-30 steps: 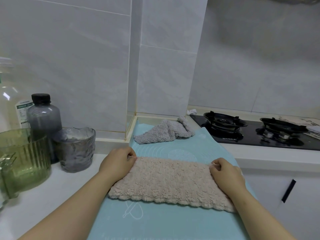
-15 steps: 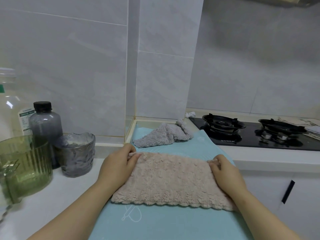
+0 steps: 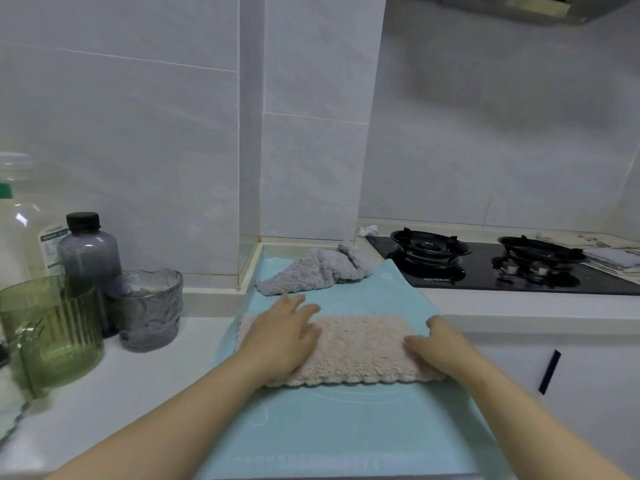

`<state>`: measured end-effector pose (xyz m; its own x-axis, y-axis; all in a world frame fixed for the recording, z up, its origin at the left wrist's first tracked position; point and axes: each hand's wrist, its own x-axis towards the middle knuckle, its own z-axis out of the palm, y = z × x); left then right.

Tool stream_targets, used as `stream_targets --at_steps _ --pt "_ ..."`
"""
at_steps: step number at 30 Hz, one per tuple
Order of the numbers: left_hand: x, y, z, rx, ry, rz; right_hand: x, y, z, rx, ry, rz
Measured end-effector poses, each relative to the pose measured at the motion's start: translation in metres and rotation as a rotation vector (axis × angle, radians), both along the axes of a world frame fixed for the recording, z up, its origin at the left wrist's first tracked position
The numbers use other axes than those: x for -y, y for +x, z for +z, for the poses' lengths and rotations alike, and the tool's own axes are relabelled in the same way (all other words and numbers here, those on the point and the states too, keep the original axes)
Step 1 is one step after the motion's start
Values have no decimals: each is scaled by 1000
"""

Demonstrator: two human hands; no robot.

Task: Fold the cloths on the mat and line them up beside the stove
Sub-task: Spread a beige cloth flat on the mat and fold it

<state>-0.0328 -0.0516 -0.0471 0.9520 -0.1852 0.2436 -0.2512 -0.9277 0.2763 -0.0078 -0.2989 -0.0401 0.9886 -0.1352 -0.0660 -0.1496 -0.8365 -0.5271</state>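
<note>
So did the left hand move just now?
Yes. The left hand slid right, away from the grey glass cup, and now lies flat on the pink cloth.

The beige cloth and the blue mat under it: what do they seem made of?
Beige fluffy cloth: probably plush microfibre, its surface nubbly and matte. Light blue mat: likely silicone, smooth, thin, with faint printed circles.

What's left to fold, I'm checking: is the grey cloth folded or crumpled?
Crumpled: the grey cloth lies in a loose, bunched heap at the far end of the blue mat.
</note>
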Motion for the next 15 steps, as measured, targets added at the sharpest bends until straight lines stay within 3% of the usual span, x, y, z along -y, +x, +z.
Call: stream_targets --at_steps 3,8,11,15 --pt "14 -10 -17 -296 183 16 -2 -10 -3 -39 -87 -2" --pt "16 -15 -20 -243 257 58 3 -12 -15 18 -16 -29" --pt "18 -22 -21 -136 260 -41 3 -16 -16 24 49 -44" --pt "18 -26 -20 -234 276 -141 0 -20 -11 50 145 -64"
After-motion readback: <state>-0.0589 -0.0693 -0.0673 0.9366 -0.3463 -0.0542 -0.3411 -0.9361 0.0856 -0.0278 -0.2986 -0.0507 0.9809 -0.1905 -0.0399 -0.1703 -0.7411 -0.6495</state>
